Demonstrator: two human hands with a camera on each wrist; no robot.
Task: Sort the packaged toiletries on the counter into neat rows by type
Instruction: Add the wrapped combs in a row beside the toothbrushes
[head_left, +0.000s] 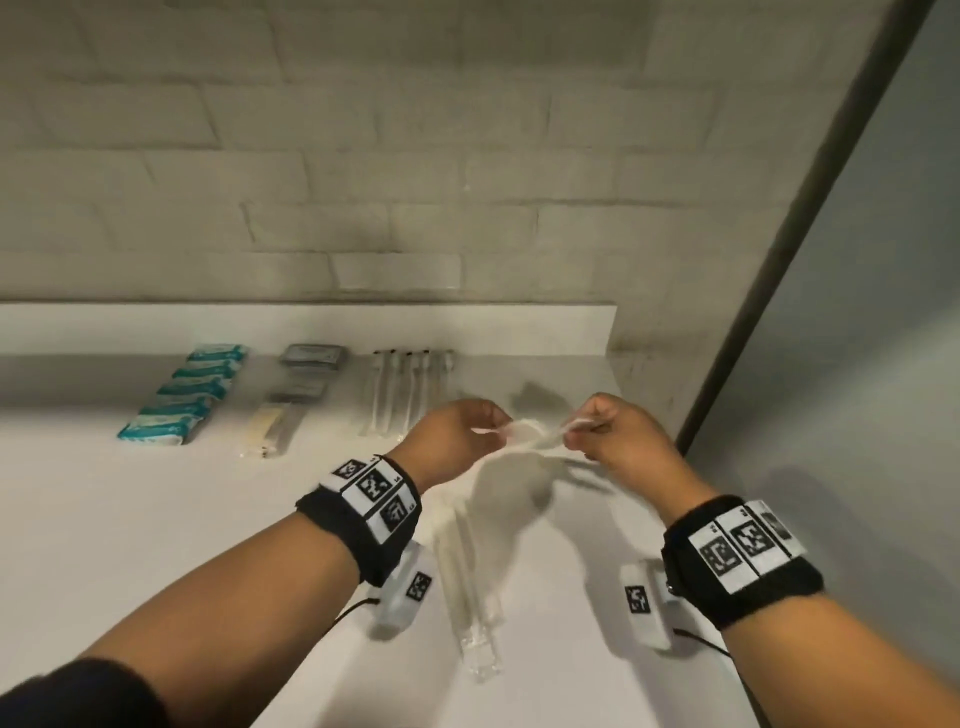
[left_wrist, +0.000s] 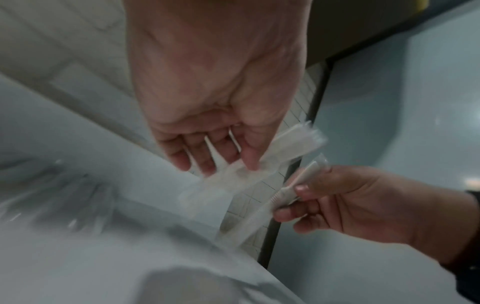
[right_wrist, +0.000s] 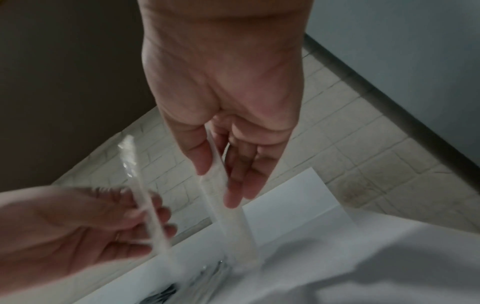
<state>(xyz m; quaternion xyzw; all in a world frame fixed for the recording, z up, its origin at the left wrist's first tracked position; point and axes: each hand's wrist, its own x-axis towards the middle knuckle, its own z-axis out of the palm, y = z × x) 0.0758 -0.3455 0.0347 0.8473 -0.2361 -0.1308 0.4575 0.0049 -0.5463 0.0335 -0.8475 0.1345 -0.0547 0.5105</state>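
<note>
My left hand (left_wrist: 207, 115) fills the top of its wrist view, thumb and fingers pinched on one clear-wrapped packet (left_wrist: 283, 148). My right hand (right_wrist: 221, 123), filling the top of its own wrist view, pinches a second long packet (right_wrist: 223, 197) the same way. In the head view both packets are raised at centre frame, above the white counter (head_left: 156, 519), too blurred to name for sure; they look like wrapped toothbrushes.

Rows already sit in the upper left of the head view: teal packets (head_left: 182, 395), grey packets (head_left: 311, 356), then a toothbrush row (head_left: 405, 395). More clear packets (head_left: 472, 597) lie low at centre.

To do this step well, I'd carry both to the right end of the toothbrush row, turn them parallel to their neighbours, ends level, and lay each down just beside the last without overlap. The slick film may slip, so I'd grip near the middle.
</note>
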